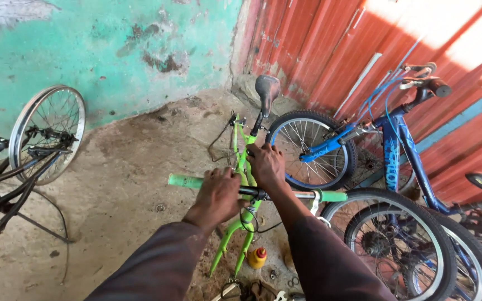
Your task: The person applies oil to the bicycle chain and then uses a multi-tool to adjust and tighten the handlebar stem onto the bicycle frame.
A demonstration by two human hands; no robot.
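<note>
A bright green bicycle frame [242,161] stands in front of me with a black saddle [266,88] at its far end. My left hand [221,192] is closed around its handlebar [302,194], just right of the green left grip [184,180]. My right hand [266,165] grips the stem and top tube in the middle. The green right grip [333,195] sticks out free. The green fork [231,241] points down toward the ground below my arms.
A blue bicycle [397,156] leans on the red corrugated wall [330,50] at right, wheels close to the green frame. A black bicycle with a spoked wheel [48,131] stands left by the turquoise wall. A small yellow bottle [258,257] sits on the ground.
</note>
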